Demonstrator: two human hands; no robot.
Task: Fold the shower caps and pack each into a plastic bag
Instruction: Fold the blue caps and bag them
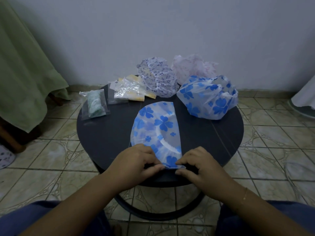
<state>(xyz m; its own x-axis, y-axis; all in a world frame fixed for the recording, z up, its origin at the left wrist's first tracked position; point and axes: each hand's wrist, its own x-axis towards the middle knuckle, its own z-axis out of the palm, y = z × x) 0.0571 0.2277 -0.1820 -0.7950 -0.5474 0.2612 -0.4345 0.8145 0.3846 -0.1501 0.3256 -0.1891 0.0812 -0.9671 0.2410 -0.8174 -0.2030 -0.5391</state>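
Note:
A blue-flowered shower cap point(156, 128) lies folded in half on the round dark table point(105, 133), its long axis running away from me. My left hand point(136, 160) and my right hand point(196, 162) both pinch its near end at the table's front edge. Another blue-flowered cap point(207, 97) sits puffed up at the right. A purple-patterned cap point(156, 77) and a pink cap point(192, 67) stand at the back. A pile of clear plastic bags point(127, 89) lies at the back left. A bag holding a folded green cap point(94, 105) lies at the left.
The table stands on a tiled floor point(51, 150) close to a pale wall point(153, 31). A green cloth point(22, 65) hangs over furniture at the left. My knees in blue fabric point(34, 218) are under the near table edge.

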